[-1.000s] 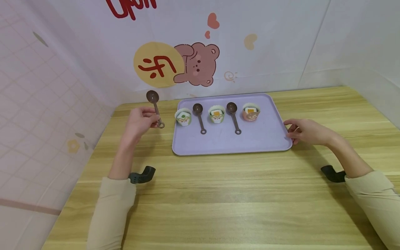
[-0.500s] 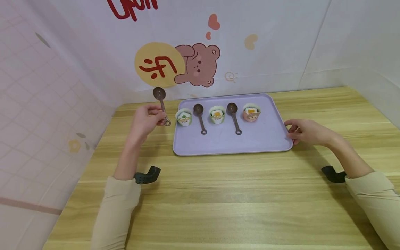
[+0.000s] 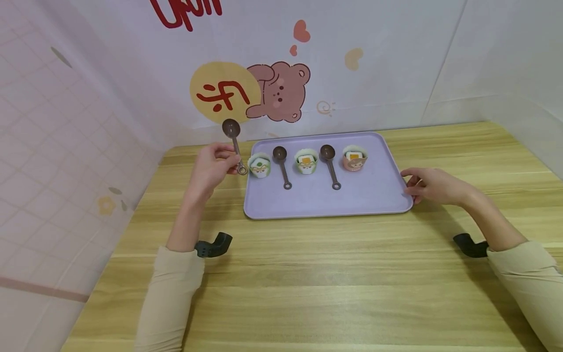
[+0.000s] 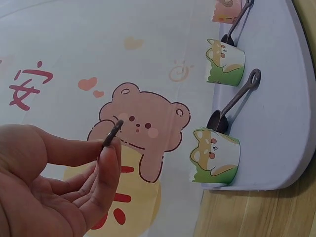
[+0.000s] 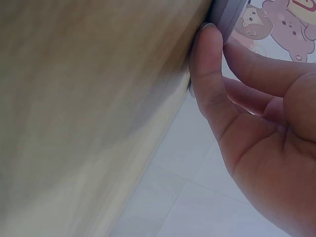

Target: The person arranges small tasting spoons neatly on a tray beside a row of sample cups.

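My left hand (image 3: 212,165) pinches a brown measuring spoon (image 3: 231,128) by its handle between thumb and fingers. The spoon is raised left of the lilac tray (image 3: 369,193), bowl pointing away. On the tray, a green patterned paper cup (image 3: 260,166), a measuring spoon (image 3: 280,154), a second green cup (image 3: 306,162), another measuring spoon (image 3: 327,152) and a pink cup (image 3: 354,159) form a row. Each cup holds a white piece with a green or orange patch. My right hand (image 3: 433,186) grips the tray's right rim, thumb against the edge in the right wrist view.
The tray rests on a wood-grain table (image 3: 308,274), close to a white back wall cloth (image 3: 378,93) printed with a bear. A pale tiled sheet (image 3: 57,171) borders the left side. Black curved mounts (image 3: 215,246) sit at both wrists.
My left hand has carried the measuring spoon rightward and slightly away, towards the tray's left edge. My right hand has stayed at the tray's rim, and the tray has not visibly moved.
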Demonstrator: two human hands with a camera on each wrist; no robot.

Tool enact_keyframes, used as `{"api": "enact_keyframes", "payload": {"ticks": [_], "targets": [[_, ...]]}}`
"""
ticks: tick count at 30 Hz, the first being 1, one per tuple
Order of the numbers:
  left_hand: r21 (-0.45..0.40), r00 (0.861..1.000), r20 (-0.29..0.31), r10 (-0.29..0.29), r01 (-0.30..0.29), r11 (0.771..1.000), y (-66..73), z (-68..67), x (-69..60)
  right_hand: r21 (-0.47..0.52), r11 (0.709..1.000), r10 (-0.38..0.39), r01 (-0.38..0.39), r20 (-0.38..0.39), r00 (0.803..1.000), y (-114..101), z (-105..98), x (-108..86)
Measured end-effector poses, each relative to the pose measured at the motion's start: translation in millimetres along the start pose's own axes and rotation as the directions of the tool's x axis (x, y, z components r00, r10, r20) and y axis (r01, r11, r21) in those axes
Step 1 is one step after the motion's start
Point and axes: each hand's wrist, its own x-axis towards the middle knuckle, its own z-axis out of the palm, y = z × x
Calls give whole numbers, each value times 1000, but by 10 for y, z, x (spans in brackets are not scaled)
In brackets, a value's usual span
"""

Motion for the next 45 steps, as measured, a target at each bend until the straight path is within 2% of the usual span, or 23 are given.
{"api": "enact_keyframes", "payload": {"ticks": [20, 34, 45], "targets": [[-50, 1000, 9, 10, -10, 999, 105, 197, 38, 2, 1000, -15, 15, -1, 1000, 6, 6, -1], [-53, 1000, 12, 20, -19, 998, 182, 343, 61, -19, 1000, -10, 10, -13, 1000, -8, 12, 2], [-62, 999, 37, 24, -22, 998, 240, 469, 78, -15, 1000, -6, 6, -8, 1000, -13, 9, 2]]}}
